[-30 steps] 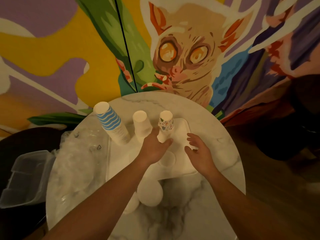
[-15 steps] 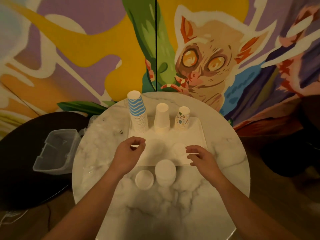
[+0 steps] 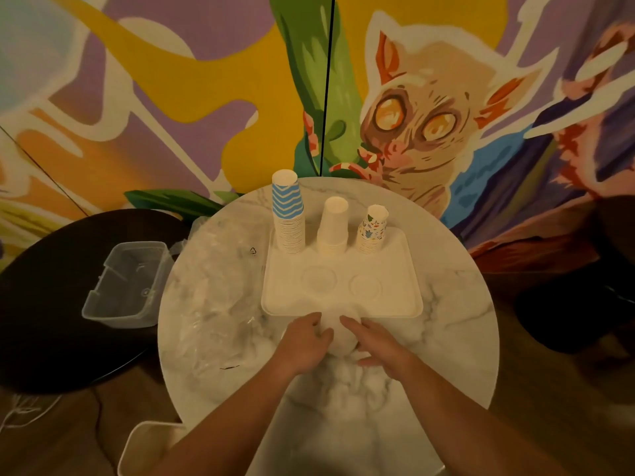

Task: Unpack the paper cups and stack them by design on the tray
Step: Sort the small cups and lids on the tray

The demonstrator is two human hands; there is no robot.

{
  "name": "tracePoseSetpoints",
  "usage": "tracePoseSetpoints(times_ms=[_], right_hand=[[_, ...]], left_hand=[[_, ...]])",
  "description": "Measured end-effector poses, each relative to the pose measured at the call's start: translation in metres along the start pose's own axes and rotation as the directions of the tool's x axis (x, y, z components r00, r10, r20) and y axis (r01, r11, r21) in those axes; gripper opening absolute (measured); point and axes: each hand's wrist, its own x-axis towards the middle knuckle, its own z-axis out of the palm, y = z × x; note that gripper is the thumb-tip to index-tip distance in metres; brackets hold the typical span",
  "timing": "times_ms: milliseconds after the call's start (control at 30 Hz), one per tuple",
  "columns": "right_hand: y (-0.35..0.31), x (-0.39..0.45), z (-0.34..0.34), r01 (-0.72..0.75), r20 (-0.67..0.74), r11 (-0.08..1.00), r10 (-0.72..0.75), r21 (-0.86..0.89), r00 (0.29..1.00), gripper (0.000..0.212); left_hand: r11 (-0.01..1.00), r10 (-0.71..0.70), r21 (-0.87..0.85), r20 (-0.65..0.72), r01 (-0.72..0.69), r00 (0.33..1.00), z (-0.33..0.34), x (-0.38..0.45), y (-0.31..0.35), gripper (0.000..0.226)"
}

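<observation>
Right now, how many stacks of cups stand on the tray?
3, in a row along the tray's far edge: blue stack left, white stack middle, patterned stack right. More white cups sit off-tray between the hands.

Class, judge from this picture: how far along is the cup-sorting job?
Done: blue zigzag stack, plain white stack and patterned stack stand on the tray. In hand: left hand and right hand close around white cups off the tray. Left: stacking those.

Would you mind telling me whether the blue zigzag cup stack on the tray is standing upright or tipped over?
Upright. The blue zigzag cup stack stands mouth-down on the tray, its closed base on top.
</observation>
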Motion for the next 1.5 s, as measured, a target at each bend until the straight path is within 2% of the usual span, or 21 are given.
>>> tracePoseSetpoints(times_ms=[67, 200, 267, 367, 500, 567, 733, 767, 867, 967, 1033, 1100, 1167, 1267, 1367, 1433, 1500], right_hand=[[0.000, 0.004, 0.005, -0.010, -0.021, 0.999, 0.011, 0.035, 1.000, 0.060], [-0.003, 0.005, 0.011, -0.029, -0.048, 0.996, 0.033, 0.082, 0.998, 0.058], [-0.006, 0.003, 0.014, -0.033, -0.055, 0.993, 0.040, 0.109, 0.998, 0.048], [-0.008, 0.002, 0.018, -0.019, -0.076, 0.992, 0.029, 0.123, 0.997, 0.039], [-0.006, 0.002, 0.021, -0.001, -0.096, 0.991, 0.014, 0.136, 0.995, 0.040], [-0.002, 0.003, 0.021, 0.010, -0.091, 0.987, 0.004, 0.161, 0.996, 0.040], [0.009, 0.000, 0.013, 0.042, -0.045, 0.967, -0.031, 0.251, 0.998, 0.045], [0.011, -0.001, 0.013, 0.042, -0.052, 0.967, -0.030, 0.251, 0.998, 0.050], [0.011, -0.003, 0.013, 0.055, -0.120, 0.978, -0.031, 0.200, 0.992, 0.085], [0.005, -0.008, 0.010, 0.138, -0.198, 0.979, -0.107, 0.153, 0.974, 0.087], [0.000, -0.008, 0.005, 0.230, -0.254, 0.968, -0.199, 0.097, 0.946, 0.083], [-0.005, -0.011, 0.004, 0.344, -0.289, 0.938, -0.339, -0.035, 0.895, 0.083], [-0.013, -0.018, 0.007, 0.448, -0.295, 0.872, -0.489, -0.199, 0.821, 0.087], [-0.029, -0.031, 0.016, 0.594, -0.254, 0.669, -0.731, -0.447, 0.633, 0.087], [-0.038, -0.035, 0.020, 0.666, -0.213, 0.526, -0.842, -0.529, 0.496, 0.096], [-0.041, -0.037, 0.016, 0.712, -0.166, 0.480, -0.869, -0.513, 0.467, 0.101], [-0.045, -0.046, 0.008, 0.750, -0.063, 0.489, -0.853, -0.445, 0.518, 0.102]], left_hand=[[0.999, 0.022, -0.024, 0.009, -0.022, 1.000, 0.004, 0.002, -0.003, 0.034], [0.998, 0.031, -0.064, 0.013, -0.030, 0.999, 0.004, 0.006, -0.007, 0.033], [0.998, 0.027, -0.053, 0.047, -0.024, 0.999, 0.003, 0.006, -0.009, 0.041], [0.999, 0.012, -0.050, 0.047, -0.009, 0.999, 0.002, 0.007, -0.013, 0.066], [0.997, 0.029, -0.078, 0.032, -0.026, 0.999, 0.002, 0.008, -0.017, 0.048], [0.996, 0.024, -0.088, 0.022, -0.022, 0.999, 0.004, 0.009, -0.020, 0.048], [0.994, 0.050, -0.102, 0.063, -0.044, 0.997, 0.005, 0.009, -0.023, 0.046], [0.993, 0.056, -0.110, 0.068, -0.048, 0.996, 0.006, 0.009, -0.023, 0.045], [0.986, 0.058, -0.160, 0.073, -0.046, 0.996, 0.008, 0.009, -0.022, 0.044], [0.963, 0.057, -0.266, 0.096, -0.029, 0.994, 0.006, 0.008, -0.015, 0.044], [0.863, -0.001, -0.498, 0.163, 0.083, 0.987, 0.001, 0.006, -0.007, 0.039], [0.679, -0.051, -0.703, 0.245, 0.213, 0.968, -0.008, 0.000, 0.007, 0.034], [0.588, -0.049, -0.764, 0.295, 0.266, 0.954, -0.016, -0.001, 0.021, 0.040], [0.606, 0.008, -0.753, 0.330, 0.258, 0.944, -0.026, 0.000, 0.043, 0.055], [0.614, 0.075, -0.771, 0.270, 0.169, 0.960, -0.033, 0.000, 0.059, 0.054], [0.582, 0.092, -0.805, 0.201, 0.111, 0.975, -0.036, -0.001, 0.063, 0.051], [0.558, 0.098, -0.828, 0.131, 0.054, 0.987, -0.036, -0.001, 0.061, 0.044]])
